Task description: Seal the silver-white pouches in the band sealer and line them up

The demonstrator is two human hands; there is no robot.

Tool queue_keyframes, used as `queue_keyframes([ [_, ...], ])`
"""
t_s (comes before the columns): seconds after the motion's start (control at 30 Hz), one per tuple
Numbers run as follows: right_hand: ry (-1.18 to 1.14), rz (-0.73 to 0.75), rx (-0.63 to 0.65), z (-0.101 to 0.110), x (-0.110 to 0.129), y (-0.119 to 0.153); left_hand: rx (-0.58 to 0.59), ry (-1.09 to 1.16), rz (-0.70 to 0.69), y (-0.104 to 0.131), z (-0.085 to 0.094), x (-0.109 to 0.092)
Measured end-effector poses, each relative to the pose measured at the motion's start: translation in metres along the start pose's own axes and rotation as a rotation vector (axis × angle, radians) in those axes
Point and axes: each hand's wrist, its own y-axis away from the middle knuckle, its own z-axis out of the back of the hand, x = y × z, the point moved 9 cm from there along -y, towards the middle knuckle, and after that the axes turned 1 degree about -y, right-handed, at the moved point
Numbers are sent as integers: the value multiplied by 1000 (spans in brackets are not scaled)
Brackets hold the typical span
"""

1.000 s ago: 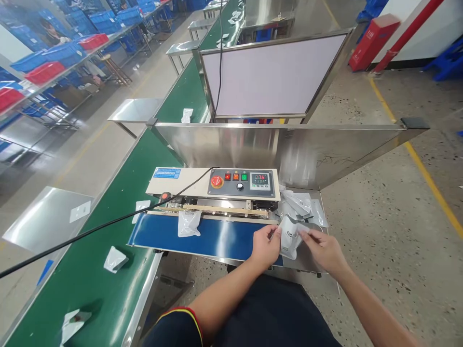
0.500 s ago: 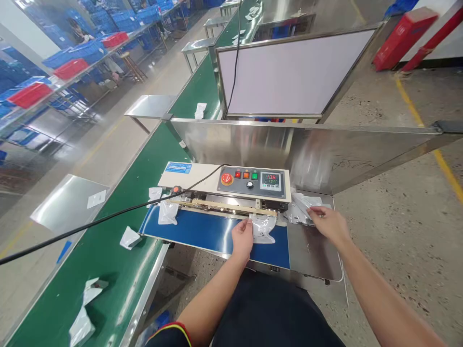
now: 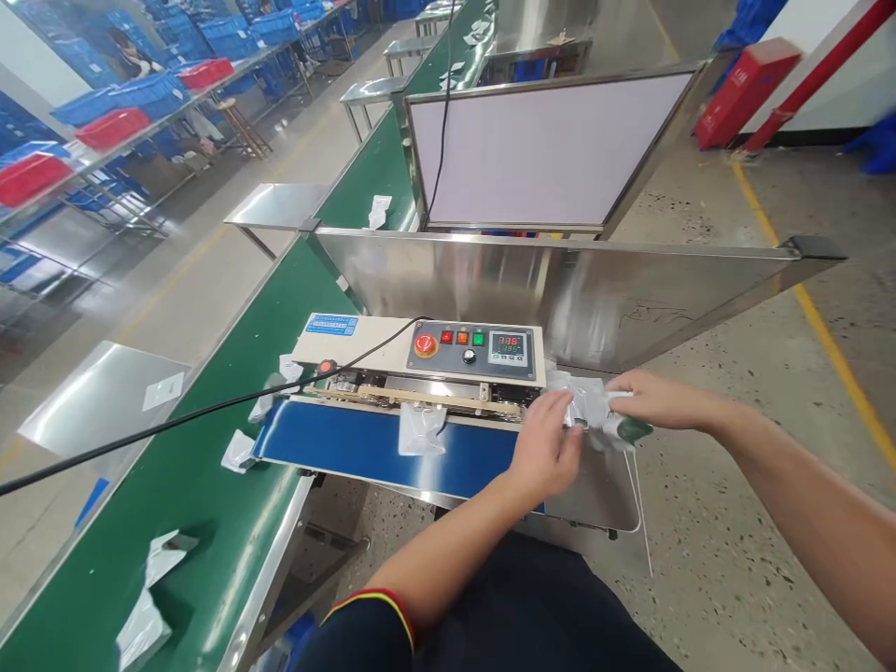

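Observation:
A cream sealing machine (image 3: 378,347) with a blue belt (image 3: 350,448) stands across the green conveyor's side. One white pouch (image 3: 422,431) hangs from the machine's sealing slot over the belt's middle. At the right end, my left hand (image 3: 550,448) reaches to a bunch of white pouches (image 3: 586,401), thumb and fingers apart, its fingertips at their left edge. My right hand (image 3: 640,399) is closed on the right side of the same bunch, above the steel side plate (image 3: 595,485). A green patch shows on the lowest pouch.
Several white pouches lie on the green conveyor (image 3: 231,532) at the left. A black cable (image 3: 175,422) crosses above it to the machine. Behind the machine stands a steel panel (image 3: 448,275), with a framed white board (image 3: 539,154) beyond. Bins line a far table.
My left hand has let go of the pouch at the slot and moved right to the bunch. That pouch has travelled left along the belt. My right hand now grips the bunch farther right.

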Motion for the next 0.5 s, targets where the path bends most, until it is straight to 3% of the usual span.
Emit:
queue_keyframes([
  [0.07,-127,39,158,-6,19,25,150,53,-12,-16,-24,-4],
  [0.1,-178,35,173,-8,22,36,236,106,18,-19,-34,-2],
  [0.2,-405,-1,-63,-12,7,61,380,293,227,-6,-48,19],
  [0.27,-627,-5,-279,-28,-16,76,306,383,369,11,-40,39],
  [0.33,-769,-16,-410,-61,-38,85,176,441,463,30,-27,55],
  [0.43,-660,-88,-531,-109,-54,88,60,504,555,57,-14,72],
  [0.5,-539,-130,-588,-127,-55,85,51,530,635,71,-11,83],
])
